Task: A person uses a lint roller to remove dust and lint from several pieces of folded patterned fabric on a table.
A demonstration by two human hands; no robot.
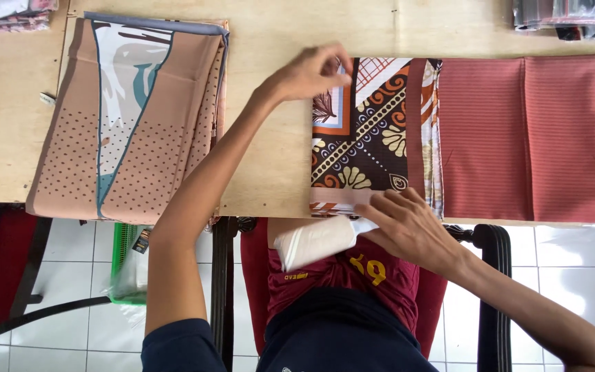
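A folded patterned cloth (pixel 363 131), brown with orange, white and cream motifs, lies on the wooden table (pixel 270 103). My left hand (pixel 308 72) pinches its far left corner. My right hand (pixel 408 224) presses flat on its near edge at the table's front. A plain red folded cloth (pixel 531 138) lies under and to the right of the patterned one. A white folded piece (pixel 315 241) rests on my lap just below the table edge, beside my right hand.
A stack of tan folded cloths (pixel 132 117) with a teal and white design sits at the left of the table. More fabric piles lie at the far corners (pixel 566 17). A green basket (pixel 127 265) stands on the tiled floor. A dark chair frame (pixel 494 289) surrounds me.
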